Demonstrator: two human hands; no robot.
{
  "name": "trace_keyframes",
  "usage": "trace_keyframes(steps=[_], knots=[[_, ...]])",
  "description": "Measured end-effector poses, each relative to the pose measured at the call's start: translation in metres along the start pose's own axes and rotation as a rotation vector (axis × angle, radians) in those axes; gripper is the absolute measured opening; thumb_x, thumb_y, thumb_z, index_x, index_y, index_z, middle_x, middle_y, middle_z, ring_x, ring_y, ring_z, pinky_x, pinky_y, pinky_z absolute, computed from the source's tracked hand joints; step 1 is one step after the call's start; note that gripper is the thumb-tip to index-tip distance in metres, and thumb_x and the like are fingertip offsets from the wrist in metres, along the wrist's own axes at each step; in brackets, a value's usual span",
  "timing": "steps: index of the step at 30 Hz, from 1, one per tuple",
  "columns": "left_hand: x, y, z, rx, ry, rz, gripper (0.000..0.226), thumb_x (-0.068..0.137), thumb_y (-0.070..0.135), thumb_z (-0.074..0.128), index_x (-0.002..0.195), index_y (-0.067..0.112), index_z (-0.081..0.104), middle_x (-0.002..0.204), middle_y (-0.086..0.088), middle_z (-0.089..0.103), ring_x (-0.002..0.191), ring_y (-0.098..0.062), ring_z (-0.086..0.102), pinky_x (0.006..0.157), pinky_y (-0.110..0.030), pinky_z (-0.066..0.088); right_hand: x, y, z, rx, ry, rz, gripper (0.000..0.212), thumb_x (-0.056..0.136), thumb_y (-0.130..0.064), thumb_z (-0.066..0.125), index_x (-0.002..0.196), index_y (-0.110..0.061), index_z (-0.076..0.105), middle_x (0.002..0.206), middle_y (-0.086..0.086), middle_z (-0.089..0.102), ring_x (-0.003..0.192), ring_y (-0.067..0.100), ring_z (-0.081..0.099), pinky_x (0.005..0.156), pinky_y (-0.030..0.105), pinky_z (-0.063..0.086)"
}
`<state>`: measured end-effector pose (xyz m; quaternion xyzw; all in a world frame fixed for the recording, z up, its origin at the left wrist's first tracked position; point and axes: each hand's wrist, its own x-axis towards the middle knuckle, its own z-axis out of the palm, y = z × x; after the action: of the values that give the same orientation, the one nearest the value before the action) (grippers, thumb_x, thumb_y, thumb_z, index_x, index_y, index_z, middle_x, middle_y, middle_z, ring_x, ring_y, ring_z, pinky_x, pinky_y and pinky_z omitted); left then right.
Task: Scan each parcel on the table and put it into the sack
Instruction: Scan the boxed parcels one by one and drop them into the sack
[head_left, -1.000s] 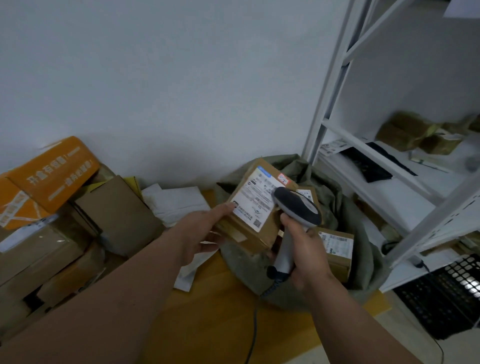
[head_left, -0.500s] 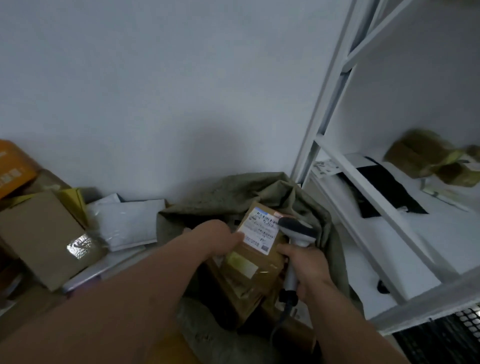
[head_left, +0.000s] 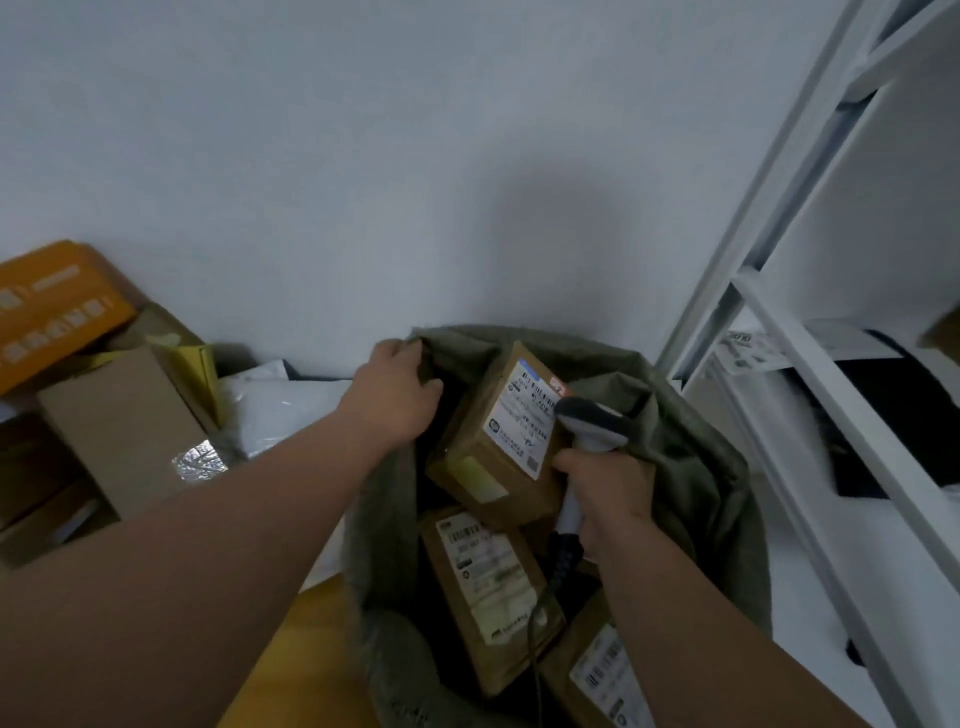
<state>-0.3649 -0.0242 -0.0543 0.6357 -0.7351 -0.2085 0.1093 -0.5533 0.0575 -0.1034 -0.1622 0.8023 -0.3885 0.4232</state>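
Since the earlier frame our left hand (head_left: 397, 387) has let go of the parcel (head_left: 501, 441) and moved to the sack (head_left: 691, 467), and the view now looks down into the sack's mouth. We see the left arm stretched forward from the lower left, its fingers curled over the sack's far-left rim, gripping the green fabric. Our right hand (head_left: 605, 491) enters from the lower right, fingers wrapped around the handle of the scanner (head_left: 592, 426); the scanner head points left, touching the parcel's white label. Its dark cable (head_left: 540, 623) hangs down into the sack. The parcel stands tilted inside the sack, leaning toward the rear, with its lower end on a second box (head_left: 488, 587). A third box (head_left: 592, 675) lies just beside the right forearm. We cannot tell whether the right hand also steadies the parcel.

The sack sits at the right end of the wooden desk (head_left: 291, 644), against a plain grey wall (head_left: 363, 156). To the left lie a brown carton (head_left: 119, 431), an orange box (head_left: 57, 306) and white mailers (head_left: 280, 405). A white shelf unit (head_left: 810, 364) stands to the right.
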Motion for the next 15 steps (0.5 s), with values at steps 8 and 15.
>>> trace_keyframes(steps=[8,15], knots=[[0.017,-0.014,-0.027,-0.340,0.103,-0.131,0.064,0.097,0.027,0.052,0.154,0.031,0.022,0.156,-0.008,0.028,0.126,-0.026,0.047,0.092,-0.022,0.032,0.005,-0.014,0.044,-0.033,-0.204,-0.082,0.016,0.079,-0.022,0.072,0.085,-0.011,0.063,0.088,0.012,0.069,0.086,0.028,0.067,0.087,0.046,0.057],[-0.010,-0.041,0.004,-0.148,-0.110,-0.156,0.068,0.084,0.052,0.064,0.145,0.030,0.043,0.146,-0.008,0.043,0.130,-0.026,0.046,0.109,-0.037,0.038,-0.005,-0.003,0.046,0.001,-0.403,-0.037,0.019,0.085,-0.024,0.075,0.096,-0.011,0.066,0.095,0.013,0.072,0.088,0.028,0.069,0.082,0.042,0.059]])
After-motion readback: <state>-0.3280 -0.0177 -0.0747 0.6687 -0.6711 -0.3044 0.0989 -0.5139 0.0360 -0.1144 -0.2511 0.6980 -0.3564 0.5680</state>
